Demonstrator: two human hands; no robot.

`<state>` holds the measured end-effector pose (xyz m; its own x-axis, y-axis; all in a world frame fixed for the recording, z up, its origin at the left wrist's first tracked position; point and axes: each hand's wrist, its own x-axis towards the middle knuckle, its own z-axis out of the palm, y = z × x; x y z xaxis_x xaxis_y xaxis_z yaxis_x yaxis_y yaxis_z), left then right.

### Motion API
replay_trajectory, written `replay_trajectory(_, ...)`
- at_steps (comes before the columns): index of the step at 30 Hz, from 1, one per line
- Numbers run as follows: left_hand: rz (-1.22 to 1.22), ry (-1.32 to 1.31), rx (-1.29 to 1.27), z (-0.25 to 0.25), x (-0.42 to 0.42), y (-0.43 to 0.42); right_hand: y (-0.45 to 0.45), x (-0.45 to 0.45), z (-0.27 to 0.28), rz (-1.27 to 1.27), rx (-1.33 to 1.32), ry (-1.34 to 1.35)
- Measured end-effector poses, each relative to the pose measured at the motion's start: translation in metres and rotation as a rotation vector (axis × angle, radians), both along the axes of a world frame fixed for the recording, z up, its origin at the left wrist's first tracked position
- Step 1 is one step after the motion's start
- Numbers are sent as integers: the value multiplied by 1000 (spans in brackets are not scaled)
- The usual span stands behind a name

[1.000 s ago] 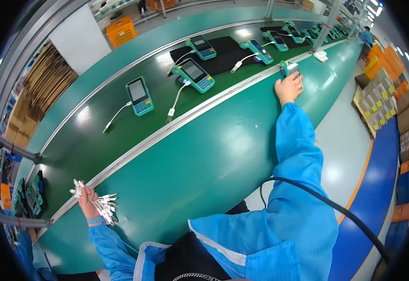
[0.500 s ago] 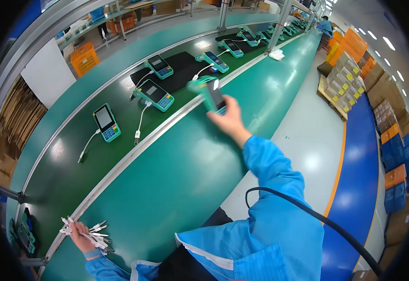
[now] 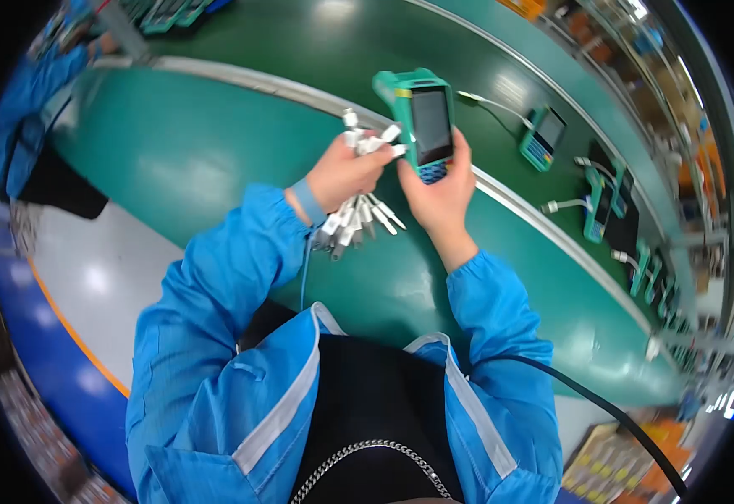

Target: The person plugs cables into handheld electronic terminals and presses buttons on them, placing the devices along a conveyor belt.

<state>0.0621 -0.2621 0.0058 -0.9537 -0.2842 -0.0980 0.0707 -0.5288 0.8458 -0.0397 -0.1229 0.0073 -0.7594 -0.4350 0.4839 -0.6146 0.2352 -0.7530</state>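
Observation:
My right hand is closed around the lower end of a green card payment terminal, held upright with its dark screen and blue keypad facing me. Close beside it on the left, my left hand grips a bunch of short white USB cables. Connector ends stick out above the fingers and hang below them. One white plug end is right at the terminal's left side; whether it touches or is plugged in, I cannot tell. A blue band circles my left wrist.
On the dark green belt, another terminal lies with a white cable attached. Several more follow to the right, some on a black mat. A pale rail runs between belt and worktop. A co-worker's blue sleeve is at the upper left.
My view has swung left. My right hand has brought the terminal from over the rail to beside my left hand. The cable bunch has come up to meet it.

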Motion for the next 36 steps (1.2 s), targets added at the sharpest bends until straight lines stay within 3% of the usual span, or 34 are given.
replay_trajectory(1, 4, -46, -72, 2, 1, -4, -2, 3, 1, -20, 7, -81)
replay_trajectory(4, 141, -44, -439, 9, 1, -3, -2, -1, -5, 1, 43, 37)
replay_trajectory(6, 59, 5, -450, 9, -2, -12, -3, 2, -5, -8, 89, 93)
replay_trajectory(7, 8, 4, -326, 8, -1, -15, -4, 2, -6, -17, 123, 122)
replay_trajectory(8, 48, 115, -409, -7, -8, -16, -4, 1, -5, -13, 142, 179)
replay_trajectory(10, -35, 21, -347, 4, 0, -22, -7, 0, -1, -10, 177, 205)
replay_trajectory(12, -248, -11, -261, -3, -4, -38, -8, -3, 13, 130, 150, 15)
replay_trajectory(14, -88, -9, -254, 4, 0, -56, -13, -22, 9, 317, -32, -171)
replay_trajectory(15, 1, -26, -228, 1, 0, -73, -25, -32, 18, 359, -65, -107)
replay_trajectory(16, 105, -39, -228, -4, 0, -91, -31, -39, 31, 360, -59, -278)
replay_trajectory(19, 135, 54, 184, -7, 6, -124, -76, -101, 35, 223, -90, -260)
replay_trajectory(21, 63, 94, 256, -12, 4, -126, -106, -153, 23, -120, 67, 70)
replay_trajectory(23, -79, 151, 315, -19, 2, -134, -133, -216, -7, -386, 263, 99)
replay_trajectory(25, -85, 196, 528, -29, 1, -134, -138, -222, -1, -385, 473, -2)
replay_trajectory(27, -9, 135, 302, -29, 4, -137, -127, -215, 5, -335, 614, 18)
replay_trajectory(29, -4, 126, 257, -34, 2, -138, -89, -225, -18, -372, 713, 41)
replay_trajectory(32, 45, 67, 219, -24, 3, -136, -8, -192, -20, -503, 504, 652)
replay_trajectory(34, 25, 79, 174, -23, 4, -138, 55, -187, -32, -650, 742, 542)
replay_trajectory(36, 53, 63, 152, -25, 4, -138, 95, -181, -34, -583, 770, 296)
